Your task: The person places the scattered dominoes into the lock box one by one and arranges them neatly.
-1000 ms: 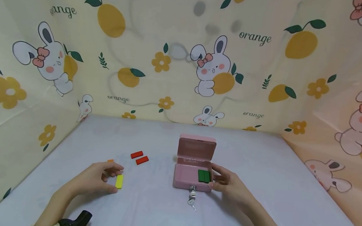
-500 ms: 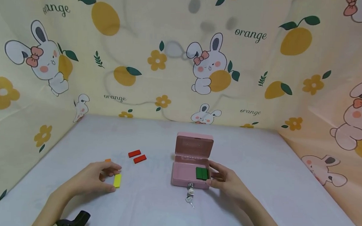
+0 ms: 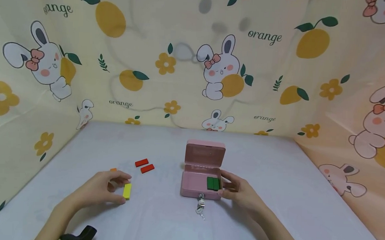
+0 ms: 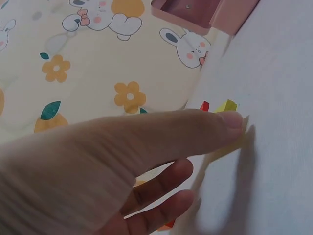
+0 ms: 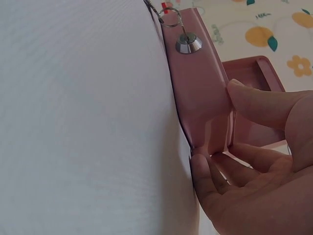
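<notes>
A pale lilac-white tabletop [image 3: 273,195] fills the lower half of the head view, walled on three sides by a cream backdrop [image 3: 170,36] printed with rabbits, oranges and yellow flowers. Near the middle of the table stands a small pink cash box [image 3: 200,184] with its lid [image 3: 205,153] raised upright at the back; two green blocks [image 3: 213,183] lie side by side in its right part, and a key [image 3: 201,201] sits in the front lock with further keys trailing onto the table. The right hand [image 3: 237,191] grips the box at its right front corner: in the right wrist view the thumb [image 5: 264,105] lies over the top edge and the fingers [image 5: 215,171] curl against the side wall. Well to the left, the left hand [image 3: 100,189] rests on the table with thumb and forefinger pinching a yellow block [image 3: 127,191], which lies flat on the surface just at the fingertips; the left wrist view shows the thumb [image 4: 195,129] pressed along it. An orange block [image 3: 113,170] peeks out just behind this hand. Two red blocks [image 3: 144,165] lie farther back, between the left hand and the box, apart from both. Dark wrist-worn gear [image 3: 77,235] shows at the bottom edge.
</notes>
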A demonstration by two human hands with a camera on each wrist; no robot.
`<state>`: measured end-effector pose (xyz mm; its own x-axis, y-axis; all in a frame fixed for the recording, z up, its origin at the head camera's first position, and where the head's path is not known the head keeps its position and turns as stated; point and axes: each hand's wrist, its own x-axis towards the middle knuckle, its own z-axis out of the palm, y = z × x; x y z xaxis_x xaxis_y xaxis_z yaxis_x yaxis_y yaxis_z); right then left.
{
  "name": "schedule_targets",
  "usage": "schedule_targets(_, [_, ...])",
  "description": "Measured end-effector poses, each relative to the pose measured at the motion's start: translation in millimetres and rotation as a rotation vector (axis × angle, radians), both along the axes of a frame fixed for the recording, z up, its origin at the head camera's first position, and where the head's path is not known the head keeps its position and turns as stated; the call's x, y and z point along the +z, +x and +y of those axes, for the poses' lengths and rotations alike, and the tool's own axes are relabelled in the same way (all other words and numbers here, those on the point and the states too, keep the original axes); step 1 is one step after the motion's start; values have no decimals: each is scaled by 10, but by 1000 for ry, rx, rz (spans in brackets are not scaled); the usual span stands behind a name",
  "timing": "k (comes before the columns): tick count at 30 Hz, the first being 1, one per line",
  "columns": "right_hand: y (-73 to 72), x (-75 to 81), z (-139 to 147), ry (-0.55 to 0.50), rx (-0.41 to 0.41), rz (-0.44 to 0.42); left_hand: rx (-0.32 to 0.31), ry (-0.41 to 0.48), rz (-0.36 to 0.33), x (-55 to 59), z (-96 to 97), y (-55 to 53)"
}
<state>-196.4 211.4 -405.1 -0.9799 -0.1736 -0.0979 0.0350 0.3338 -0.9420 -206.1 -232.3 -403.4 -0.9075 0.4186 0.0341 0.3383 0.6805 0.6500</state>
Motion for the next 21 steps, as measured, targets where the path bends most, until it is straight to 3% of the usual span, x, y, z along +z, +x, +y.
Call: schedule_targets(21, [28, 10, 11, -12, 56, 28, -38, 12, 39, 13, 45, 47])
